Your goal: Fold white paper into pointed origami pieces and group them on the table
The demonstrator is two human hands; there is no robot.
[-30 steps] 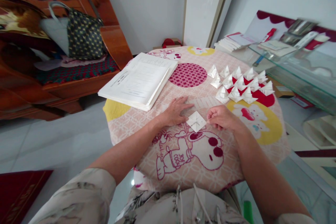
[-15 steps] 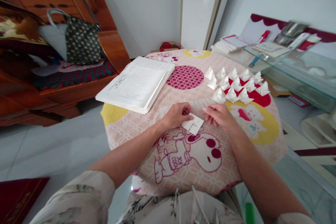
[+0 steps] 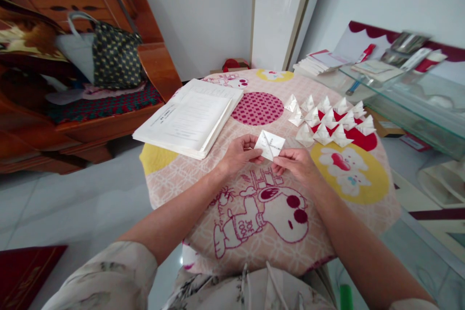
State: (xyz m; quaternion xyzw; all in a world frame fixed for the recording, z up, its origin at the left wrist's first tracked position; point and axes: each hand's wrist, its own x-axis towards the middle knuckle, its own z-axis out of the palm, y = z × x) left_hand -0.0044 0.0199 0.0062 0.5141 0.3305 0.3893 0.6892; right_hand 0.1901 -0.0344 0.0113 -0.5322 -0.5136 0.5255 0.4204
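Observation:
A small folded paper square (image 3: 270,144), white with printed text and a slanting crease or edge across it, is held above the cloth-covered table. My left hand (image 3: 244,152) pinches its left side between thumb and fingers. My right hand (image 3: 295,162) grips its lower right corner. To the right, folded paper pieces (image 3: 329,118) with pointed peaks stand in rows on the cloth. A thick stack of printed paper sheets (image 3: 185,118) lies to the left of my hands.
A patterned cloth (image 3: 163,181) covers the rounded table. A glass shelf (image 3: 407,99) with papers, a red marker (image 3: 366,52) and metal bowls stands at the right. On the left is a wooden bench (image 3: 156,70) with a patterned bag (image 3: 115,55).
My hands have raised the paper square slightly away from me and turned it so a different face with a diagonal line shows. My right hand, apart from the paper before, now grips it.

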